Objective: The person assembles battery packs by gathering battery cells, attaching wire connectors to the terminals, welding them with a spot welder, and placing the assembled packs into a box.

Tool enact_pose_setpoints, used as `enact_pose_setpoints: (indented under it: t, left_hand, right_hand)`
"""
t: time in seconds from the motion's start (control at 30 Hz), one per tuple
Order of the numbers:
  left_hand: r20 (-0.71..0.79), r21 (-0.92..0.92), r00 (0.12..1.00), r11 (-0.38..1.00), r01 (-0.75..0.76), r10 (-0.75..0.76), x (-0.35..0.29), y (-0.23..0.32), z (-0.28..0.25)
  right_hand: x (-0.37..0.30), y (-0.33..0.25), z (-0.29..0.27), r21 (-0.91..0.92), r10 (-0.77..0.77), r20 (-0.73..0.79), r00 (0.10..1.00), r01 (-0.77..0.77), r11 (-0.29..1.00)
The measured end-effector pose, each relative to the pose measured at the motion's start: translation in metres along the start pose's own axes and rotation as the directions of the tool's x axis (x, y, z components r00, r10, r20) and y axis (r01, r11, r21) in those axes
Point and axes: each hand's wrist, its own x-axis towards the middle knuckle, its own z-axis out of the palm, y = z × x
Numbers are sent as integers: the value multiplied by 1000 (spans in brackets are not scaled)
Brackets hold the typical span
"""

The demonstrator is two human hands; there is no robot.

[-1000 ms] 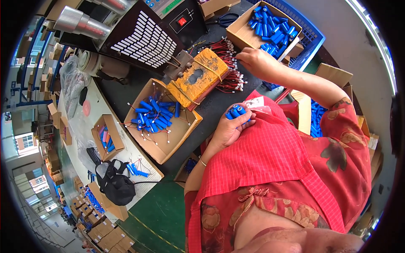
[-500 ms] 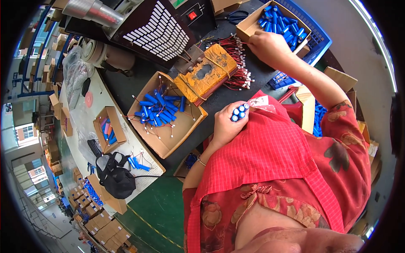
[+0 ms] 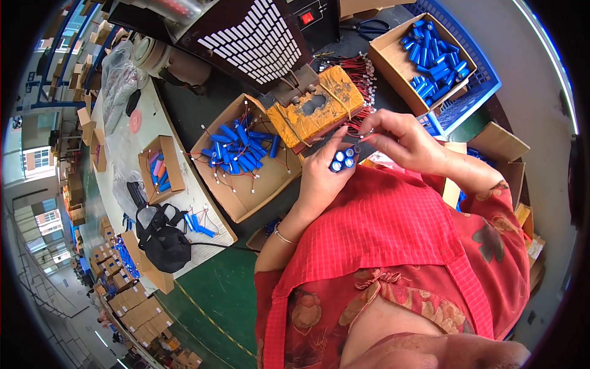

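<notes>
The left hand is closed around a bundle of blue cells, held upright above the lap. The right hand pinches a red wire just beside them, fingers narrowed

Open brown cartons, perhaps cardboard, hold blue cylinders.
</notes>
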Motion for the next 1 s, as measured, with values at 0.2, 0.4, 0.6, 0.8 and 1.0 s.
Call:
enact_pose_setpoints:
  t: [0.2, 0.4, 0.6, 0.8, 1.0]
  left_hand:
    - [103, 30, 983, 988, 152, -154, -4, -2, 3]
    - [129, 88, 974, 980, 176, -186, -10, -10, 10]
    - [96, -240, 980, 952, 191, -173, -20, -27, 21]
    - [515, -853, 721, -193, 486, -464, -30, -25, 17]
    - [461, -886, 717, -234, 400, -523, -39, -32, 26]
  right_hand:
    - [13, -14, 11, -374, 98, 234, 967, -4, 927]
    - [21, 13, 15, -296, 223, 381, 897, -110, 949]
    - [9, 16, 10, -156, -32, 158, 987, 57, 986]
    - [-8, 25, 5, -529, -447, 112, 888, 434, 729]
    - [-21, 32, 20, -316, -252, 195, 948, 304, 899]
